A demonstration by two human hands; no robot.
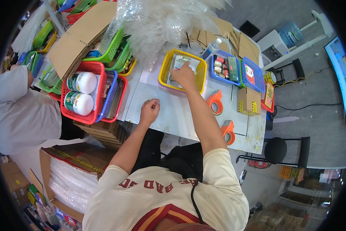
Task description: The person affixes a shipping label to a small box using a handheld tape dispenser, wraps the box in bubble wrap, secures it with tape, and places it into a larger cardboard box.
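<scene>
My right hand (184, 75) reaches into a yellow mesh basket (165, 69) on the white worktable (173, 111) and rests its fingers on a flat white and green packet (179, 61) lying inside; whether it grips the packet I cannot tell. My left hand (150, 109) lies on the table nearer to me, fingers curled into a loose fist with nothing in it.
Two orange tape dispensers (216, 102) (228, 131) and a small cardboard box (248, 101) sit to the right. Blue baskets (226, 67) hold small items. A red basket (82, 92) with two white jars stands left. Bubble wrap (161, 23) is piled behind. Another person (23, 107) stands at left.
</scene>
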